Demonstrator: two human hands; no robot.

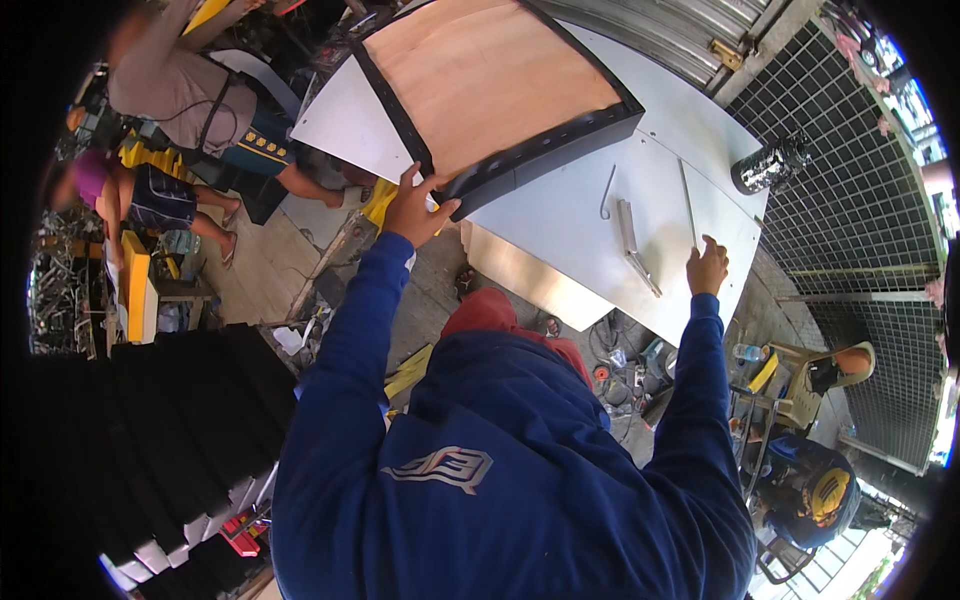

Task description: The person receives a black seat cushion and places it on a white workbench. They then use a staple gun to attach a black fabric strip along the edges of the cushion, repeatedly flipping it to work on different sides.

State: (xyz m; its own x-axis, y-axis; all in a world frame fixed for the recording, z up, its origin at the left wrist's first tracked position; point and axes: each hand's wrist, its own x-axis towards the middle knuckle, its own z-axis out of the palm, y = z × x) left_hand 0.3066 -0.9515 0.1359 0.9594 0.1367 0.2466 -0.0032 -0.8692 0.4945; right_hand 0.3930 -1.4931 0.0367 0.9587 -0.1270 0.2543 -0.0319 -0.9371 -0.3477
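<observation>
A plywood panel (490, 75) edged in black covering lies on the white table (560, 215), bare wood facing up. My left hand (413, 208) holds its near left corner, fingers on the black edge and thumb along the side. My right hand (708, 268) is over the table's right part, fingers apart and curved, beside the near end of a thin metal rod (686, 195). Whether the fingertips touch the rod I cannot tell. Between my hands lie a narrow metal bar piece (630, 240) and a thin hooked rod (608, 190).
A dark shiny can (760, 170) stands near the table's right edge, by a wire grid wall (840, 150). Black stacked pieces (180, 430) rise at the lower left. Two people work at the left; another person (815, 490) is at the lower right. Tools and scraps (620, 380) litter the floor.
</observation>
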